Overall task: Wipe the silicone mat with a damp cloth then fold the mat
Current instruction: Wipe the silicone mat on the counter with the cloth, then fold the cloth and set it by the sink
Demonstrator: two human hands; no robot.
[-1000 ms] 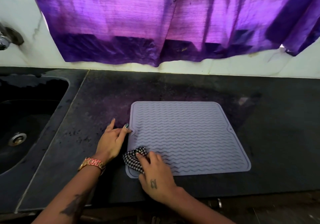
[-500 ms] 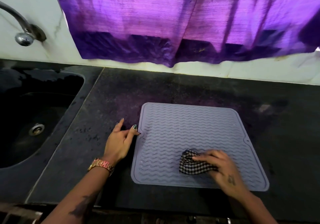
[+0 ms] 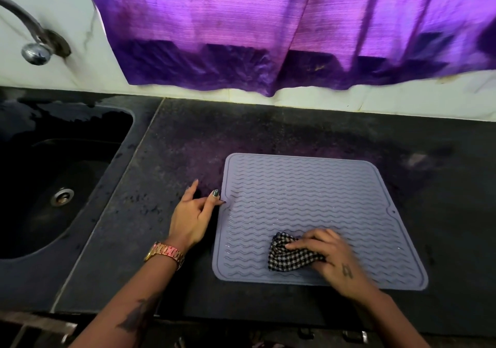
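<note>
A grey silicone mat (image 3: 300,200) with wavy ridges lies flat on the dark counter. My right hand (image 3: 332,256) presses a bunched black-and-white checked cloth (image 3: 287,256) onto the mat's near part, fingers curled over the cloth. My left hand (image 3: 192,216) rests on the counter at the mat's left edge, its thumb tip touching the notch in that edge, the other fingers spread. A gold watch sits on the left wrist.
A black sink (image 3: 53,181) with a drain is set into the counter (image 3: 188,146) at the left, a metal tap (image 3: 32,41) above it. A purple curtain (image 3: 268,30) hangs over the white tiled wall behind.
My right hand has dragged the cloth from the mat's near-left corner rightward across its near part. The left hand has kept its place at the mat's left edge.
</note>
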